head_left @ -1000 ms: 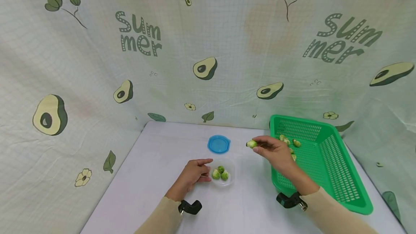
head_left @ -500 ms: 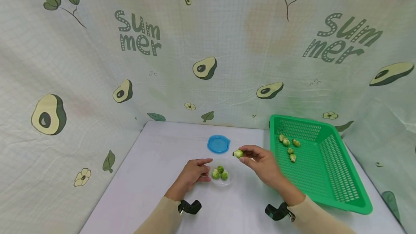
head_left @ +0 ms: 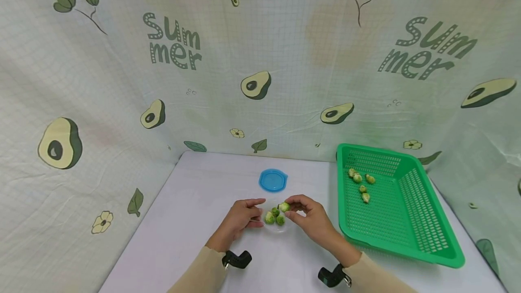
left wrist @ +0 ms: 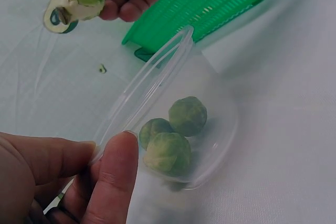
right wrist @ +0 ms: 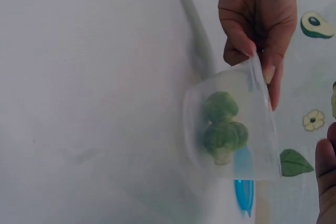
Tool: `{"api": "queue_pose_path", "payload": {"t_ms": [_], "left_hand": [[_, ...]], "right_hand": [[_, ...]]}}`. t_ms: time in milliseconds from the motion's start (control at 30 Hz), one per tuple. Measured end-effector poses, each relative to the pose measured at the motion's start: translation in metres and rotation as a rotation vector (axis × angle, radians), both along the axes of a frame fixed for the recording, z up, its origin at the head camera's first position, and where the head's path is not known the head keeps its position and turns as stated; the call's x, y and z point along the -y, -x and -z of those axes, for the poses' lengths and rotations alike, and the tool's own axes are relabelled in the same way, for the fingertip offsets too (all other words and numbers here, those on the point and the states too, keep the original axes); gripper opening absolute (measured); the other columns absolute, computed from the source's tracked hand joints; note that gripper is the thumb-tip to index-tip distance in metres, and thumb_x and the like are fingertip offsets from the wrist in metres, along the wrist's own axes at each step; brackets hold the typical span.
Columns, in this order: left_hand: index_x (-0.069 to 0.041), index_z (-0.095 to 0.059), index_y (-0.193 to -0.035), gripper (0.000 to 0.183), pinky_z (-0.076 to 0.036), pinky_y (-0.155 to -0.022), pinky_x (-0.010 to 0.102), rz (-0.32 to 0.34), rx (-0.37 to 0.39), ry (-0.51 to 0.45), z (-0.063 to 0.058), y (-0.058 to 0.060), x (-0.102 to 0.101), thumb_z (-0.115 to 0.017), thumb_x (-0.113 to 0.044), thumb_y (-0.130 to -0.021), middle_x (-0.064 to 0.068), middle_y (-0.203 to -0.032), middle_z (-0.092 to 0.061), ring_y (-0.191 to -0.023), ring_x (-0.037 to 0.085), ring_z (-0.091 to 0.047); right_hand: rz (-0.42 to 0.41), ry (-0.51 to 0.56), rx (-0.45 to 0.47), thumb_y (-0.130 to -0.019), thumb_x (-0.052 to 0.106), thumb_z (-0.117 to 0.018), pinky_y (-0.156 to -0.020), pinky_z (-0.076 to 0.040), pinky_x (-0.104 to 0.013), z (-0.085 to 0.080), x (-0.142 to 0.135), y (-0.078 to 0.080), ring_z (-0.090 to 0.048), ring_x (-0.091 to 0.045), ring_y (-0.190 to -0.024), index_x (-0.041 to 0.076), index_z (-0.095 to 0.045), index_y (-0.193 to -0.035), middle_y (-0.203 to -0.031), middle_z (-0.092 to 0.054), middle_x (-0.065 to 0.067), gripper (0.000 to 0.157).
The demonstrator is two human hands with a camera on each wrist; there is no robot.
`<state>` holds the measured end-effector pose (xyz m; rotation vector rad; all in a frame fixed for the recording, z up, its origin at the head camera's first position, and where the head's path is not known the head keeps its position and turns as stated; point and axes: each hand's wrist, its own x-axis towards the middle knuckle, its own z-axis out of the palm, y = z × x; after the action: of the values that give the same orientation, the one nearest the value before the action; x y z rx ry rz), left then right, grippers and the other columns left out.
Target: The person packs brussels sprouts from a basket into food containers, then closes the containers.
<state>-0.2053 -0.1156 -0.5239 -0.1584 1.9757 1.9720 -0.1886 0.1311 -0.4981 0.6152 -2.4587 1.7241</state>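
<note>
My left hand (head_left: 240, 220) pinches the rim of a clear plastic container (left wrist: 224, 124) between thumb and finger. Inside the container lie 3 green Brussels sprouts (left wrist: 168, 153), also visible through its wall in the right wrist view. Just over the container's right side, my right hand (head_left: 313, 223) holds another Brussels sprout (head_left: 284, 207) by its fingertips, with the pale cut stem end facing away from the hand. In the left wrist view this sprout is apart from the container, above its rim.
On the right stands a green perforated basket (head_left: 400, 225) with several Brussels sprouts (head_left: 362, 189) in its left part. A blue lid (head_left: 273, 180) lies on the white table (head_left: 211, 184) behind the container. A printed cloth (head_left: 293, 58) hangs behind and at both sides.
My right hand has carried the sprout leftward and down from beside the basket to over the container. My left hand keeps its grip on the rim and has hardly moved.
</note>
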Motion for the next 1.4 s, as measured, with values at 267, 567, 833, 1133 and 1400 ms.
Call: {"api": "queue_pose_path", "payload": {"t_ms": [267,567,833,1133,1400], "left_hand": [[-0.002,-0.063,-0.145,0.046,-0.067,-0.071,0.03,-0.003,-0.002,0.002,0.001,-0.001,-0.001,-0.065,-0.002,-0.099,0.015,-0.097,-0.066,-0.077,0.014,-0.063],[-0.002,-0.064,-0.144,0.045,-0.067,-0.071,0.031,-0.003,-0.011,0.004,0.002,0.0,0.0,-0.065,-0.003,-0.099,0.015,-0.099,-0.066,-0.078,0.015,-0.063],[-0.003,-0.064,-0.144,0.045,-0.067,-0.071,0.03,-0.001,-0.001,0.0,0.001,-0.001,0.001,-0.065,-0.002,-0.099,0.015,-0.099,-0.066,-0.078,0.015,-0.063],[-0.003,-0.064,-0.144,0.045,-0.067,-0.071,0.03,0.003,0.002,-0.002,0.0,-0.001,0.0,-0.065,-0.002,-0.099,0.012,-0.096,-0.065,-0.078,0.014,-0.063],[-0.003,-0.065,-0.144,0.045,-0.067,-0.072,0.03,0.007,-0.002,-0.007,0.0,0.0,0.0,-0.064,-0.002,-0.099,0.008,-0.092,-0.065,-0.077,0.014,-0.063]], "right_hand": [[0.023,-0.093,0.02,-0.09,0.006,-0.083,-0.09,-0.058,-0.04,0.014,0.011,-0.001,-0.067,-0.022,-0.098,0.019,-0.074,-0.113,-0.108,-0.072,0.007,0.028],[-0.008,-0.169,-0.082,-0.09,0.007,-0.083,-0.092,-0.06,-0.044,0.024,0.019,-0.001,-0.067,-0.025,-0.103,0.018,-0.075,-0.112,-0.111,-0.071,0.007,0.026],[-0.019,-0.219,-0.169,-0.087,0.004,-0.084,-0.09,-0.06,-0.044,0.029,0.023,-0.001,-0.064,-0.017,-0.101,0.017,-0.075,-0.111,-0.11,-0.071,0.006,0.028],[-0.002,-0.298,-0.233,-0.084,0.007,-0.088,-0.087,-0.061,-0.038,0.036,0.024,0.001,-0.063,-0.012,-0.101,0.017,-0.074,-0.109,-0.108,-0.072,0.008,0.03],[0.002,-0.33,-0.279,-0.083,0.007,-0.088,-0.085,-0.059,-0.031,0.036,0.024,0.001,-0.063,-0.013,-0.099,0.014,-0.074,-0.108,-0.106,-0.073,0.006,0.03]]}}
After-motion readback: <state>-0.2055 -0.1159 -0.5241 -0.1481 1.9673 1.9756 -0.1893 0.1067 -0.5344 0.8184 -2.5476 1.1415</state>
